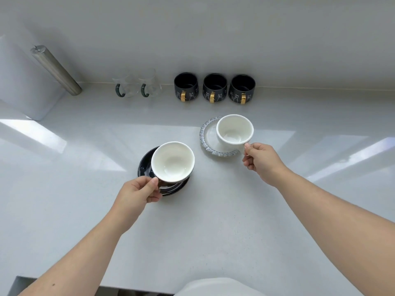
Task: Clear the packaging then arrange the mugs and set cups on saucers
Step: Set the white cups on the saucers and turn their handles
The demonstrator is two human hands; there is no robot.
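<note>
My left hand (137,192) grips the handle side of a cup (173,162) that is white inside and dark outside, held over a black saucer (143,165). My right hand (261,160) pinches the handle of a white cup (234,130) above a pale saucer (206,133) with a textured glass rim. I cannot tell whether either cup touches its saucer. Against the back wall stand three black mugs (214,87) with gold handles and cat drawings. Left of them are two clear glass mugs (136,85) with green handles.
A brushed metal cylinder (55,70) leans at the back left beside a white appliance (23,86). The white counter's front edge (139,288) runs along the bottom, with a dark gap below it.
</note>
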